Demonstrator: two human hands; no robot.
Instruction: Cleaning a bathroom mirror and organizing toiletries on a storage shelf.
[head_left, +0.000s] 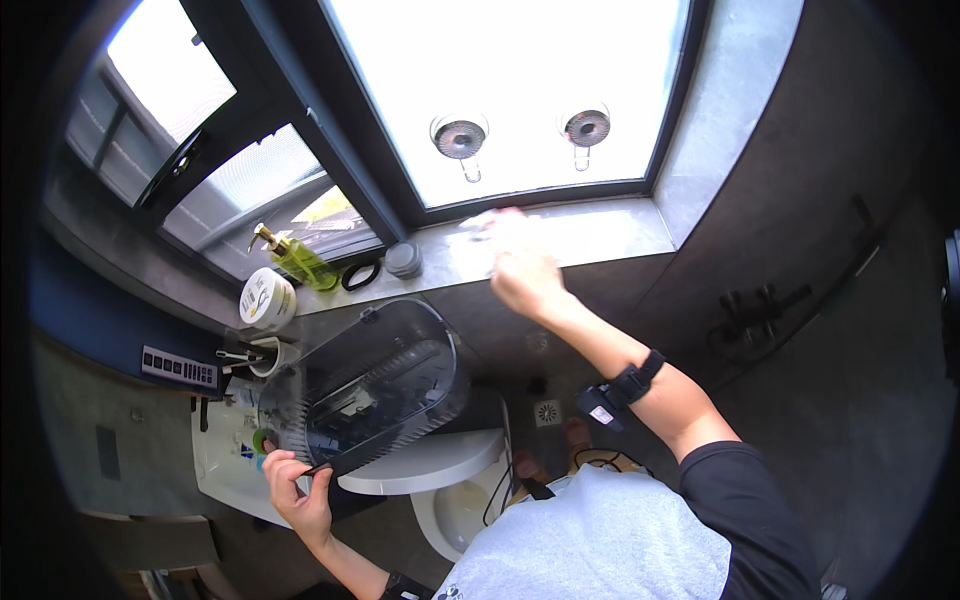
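Observation:
My left hand (296, 487) pinches the near rim of a dark see-through plastic bin (375, 390), thumb on one side and fingers on the other. The bin is tilted with its open side towards me, and dark ribs line its inside. My right hand (529, 281) reaches over the grey windowsill (615, 236), its fingers blurred and washed out by glare. A pale patch (480, 223) lies by the fingertips; whether I hold it cannot be made out.
On the sill stand a green pump bottle (307, 262), a white tub (266, 298), a grey lidded jar (403, 259) and a black ring (361, 276). Two suction hooks (460, 140) cling to the window. Below are a toilet (457, 517), its raised lid (427, 465) and a washbasin (217, 457).

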